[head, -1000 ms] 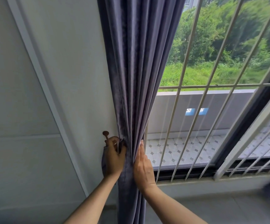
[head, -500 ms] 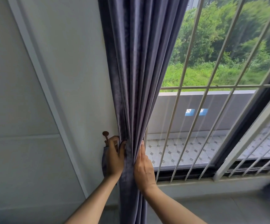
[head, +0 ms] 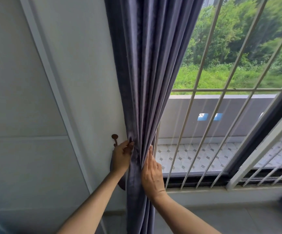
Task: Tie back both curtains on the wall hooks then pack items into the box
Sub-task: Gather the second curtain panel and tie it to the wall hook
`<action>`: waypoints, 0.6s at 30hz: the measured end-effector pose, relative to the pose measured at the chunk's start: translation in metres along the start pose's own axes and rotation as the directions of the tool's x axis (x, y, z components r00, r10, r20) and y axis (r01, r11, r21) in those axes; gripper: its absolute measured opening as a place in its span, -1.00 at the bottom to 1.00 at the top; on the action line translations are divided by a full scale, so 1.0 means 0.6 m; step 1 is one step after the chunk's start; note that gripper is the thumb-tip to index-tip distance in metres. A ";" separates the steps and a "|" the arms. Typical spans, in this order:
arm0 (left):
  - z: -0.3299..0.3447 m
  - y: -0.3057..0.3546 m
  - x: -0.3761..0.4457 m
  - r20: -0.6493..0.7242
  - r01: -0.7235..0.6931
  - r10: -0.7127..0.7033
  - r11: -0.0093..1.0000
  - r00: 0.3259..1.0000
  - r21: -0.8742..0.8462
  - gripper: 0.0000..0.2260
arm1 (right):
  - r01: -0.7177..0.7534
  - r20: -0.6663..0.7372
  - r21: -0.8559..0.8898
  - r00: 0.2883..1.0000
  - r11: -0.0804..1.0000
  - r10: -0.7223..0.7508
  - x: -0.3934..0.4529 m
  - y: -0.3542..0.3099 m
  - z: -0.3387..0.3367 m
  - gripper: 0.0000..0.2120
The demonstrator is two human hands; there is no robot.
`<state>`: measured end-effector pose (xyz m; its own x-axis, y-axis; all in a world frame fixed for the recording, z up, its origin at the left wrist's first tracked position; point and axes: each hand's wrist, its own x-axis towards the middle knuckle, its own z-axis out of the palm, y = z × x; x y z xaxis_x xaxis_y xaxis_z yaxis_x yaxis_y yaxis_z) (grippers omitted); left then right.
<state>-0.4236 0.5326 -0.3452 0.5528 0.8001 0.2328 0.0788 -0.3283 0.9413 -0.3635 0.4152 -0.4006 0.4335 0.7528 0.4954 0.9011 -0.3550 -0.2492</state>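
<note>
Both hands gathered a purple curtain beside the wall hook.

The curtain [head: 145,81] was a heavy, faintly sheened purple-grey fabric that fell in long vertical pleats and narrowed to a tight bunch at hand height, against the smooth white wall [head: 86,65]. The left hand [head: 121,157] sat at the curtain's left edge, its fingers curled round a fold of cloth and what looked like a dark tieback loop, just right of the small brown wall hook [head: 114,139] with its round, flat knob. The right hand [head: 152,174] lay flat on the right side of the bunch, fingers straight and pressing the pleats inward. To the right, slim white metal window bars [head: 204,115] crossed a view of a tiled balcony floor [head: 187,157] and green trees.
</note>
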 end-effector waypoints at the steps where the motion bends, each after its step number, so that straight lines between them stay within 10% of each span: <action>1: -0.001 -0.005 0.003 0.014 0.015 -0.015 1.000 1.000 0.018 -0.79 | -0.006 0.010 0.003 1.000 1.000 0.006 0.001 -0.003 0.001 -0.21; 6: 0.004 -0.006 0.004 0.106 0.017 -0.020 1.000 0.994 0.023 -0.83 | -0.021 0.050 -0.004 0.999 1.000 0.021 0.001 -0.008 0.017 -0.13; 10: 0.002 0.012 0.006 0.126 -0.034 0.022 0.996 0.992 0.087 -0.85 | -0.025 0.043 -0.065 0.999 0.998 0.028 0.009 -0.011 0.018 -0.53; 18: -0.008 0.022 -0.006 0.268 0.061 -0.044 0.997 0.962 -0.055 -0.80 | -0.113 0.121 -0.096 0.985 0.989 0.124 0.031 -0.029 0.011 -0.24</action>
<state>-0.4286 0.5281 -0.3323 0.7509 0.6499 0.1173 0.0664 -0.2510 0.9657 -0.3709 0.4389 -0.3923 0.5373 0.7645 0.3562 0.8434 -0.4889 -0.2228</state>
